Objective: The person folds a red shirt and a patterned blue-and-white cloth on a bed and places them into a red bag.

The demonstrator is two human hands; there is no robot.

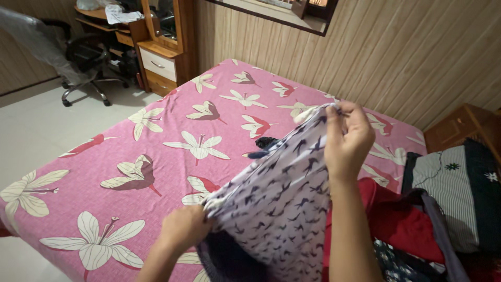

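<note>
I hold a pale lilac cloth with a dark bird print stretched over a bed. My right hand is raised and pinches the cloth's upper edge. Lower down, my left hand grips the near left edge. The cloth hangs slanted between them, covering part of a dark garment beneath it. The bed has a pink sheet with large cream flowers.
Red clothes and other garments are piled at the right, beside a striped dark pillow. A small dark item lies on the sheet. An office chair and wooden dresser stand at the far left.
</note>
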